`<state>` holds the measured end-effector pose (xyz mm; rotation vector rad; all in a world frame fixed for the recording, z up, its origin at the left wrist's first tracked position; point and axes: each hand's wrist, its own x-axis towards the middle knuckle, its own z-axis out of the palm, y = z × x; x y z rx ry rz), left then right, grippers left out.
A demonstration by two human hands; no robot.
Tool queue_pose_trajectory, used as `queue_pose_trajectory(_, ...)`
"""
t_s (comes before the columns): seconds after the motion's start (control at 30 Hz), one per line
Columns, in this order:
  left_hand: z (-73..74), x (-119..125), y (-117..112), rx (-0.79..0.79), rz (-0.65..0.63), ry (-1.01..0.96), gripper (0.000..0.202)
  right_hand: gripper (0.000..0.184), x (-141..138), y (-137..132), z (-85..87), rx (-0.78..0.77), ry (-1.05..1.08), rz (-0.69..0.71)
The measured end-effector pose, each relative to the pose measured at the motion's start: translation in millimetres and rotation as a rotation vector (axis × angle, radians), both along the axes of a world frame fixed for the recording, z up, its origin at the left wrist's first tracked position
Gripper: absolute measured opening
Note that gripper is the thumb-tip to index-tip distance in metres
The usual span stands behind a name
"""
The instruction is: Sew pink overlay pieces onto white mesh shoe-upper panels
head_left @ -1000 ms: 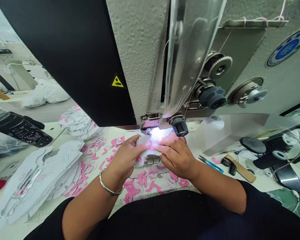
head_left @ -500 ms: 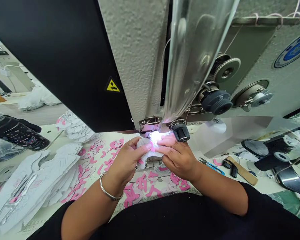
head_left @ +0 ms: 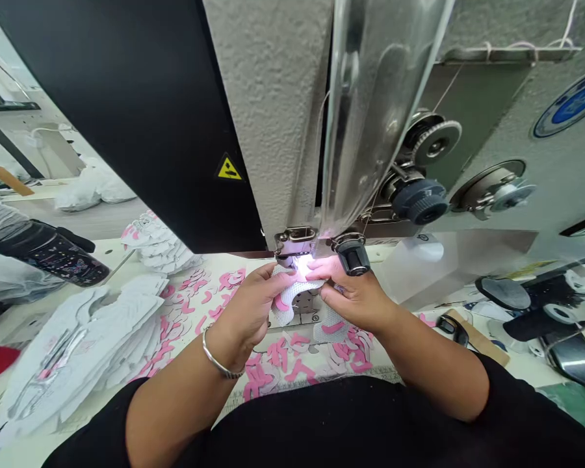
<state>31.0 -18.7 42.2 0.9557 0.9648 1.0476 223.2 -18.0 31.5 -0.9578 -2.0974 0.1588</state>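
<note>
Under the sewing machine head [head_left: 297, 244], a small white textured fabric piece [head_left: 285, 312] with a pink curved patch lies in bright light. My left hand [head_left: 253, 305] pinches its left side, thumb on top and pointing at the lit spot. From the right, my right hand [head_left: 353, 296] grips the piece's other edge, its index finger close to the needle area. Glare hides the needle and the fingertips there. Below the piece, the metal needle plate [head_left: 306, 305] shows. Another white piece with a pink curve [head_left: 332, 328] lies near my right hand.
Many loose pink curved patches [head_left: 277, 354] cover the table. At left are stacked white fabric pieces [head_left: 92, 351], a second stack [head_left: 160, 247] and a black bottle [head_left: 53, 253]. Thread spools [head_left: 531, 318] stand at right. A dark tension knob [head_left: 419, 200] juts from the machine.
The fabric piece has turned and shifted, baring more of the needle plate. My right fingers have curled in more. The blue thread snips at right no longer show; my forearm now crosses that area.
</note>
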Motion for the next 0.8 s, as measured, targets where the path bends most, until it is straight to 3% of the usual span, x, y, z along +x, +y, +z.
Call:
queue_pose_trajectory(0.17, -4.5, 0.4, 1.2, 0.031, 0.045, 0.014, 0.015, 0.027, 0.3, 0.4, -2.3, -0.007, 0.034, 0.014)
queue_pose_trajectory(0.8, -2.1, 0.3, 2.7, 0.031, 0.0, 0.005, 0.013, 0.03, -0.9, 1.7, -10.1, 0.033, 0.086, 0.018)
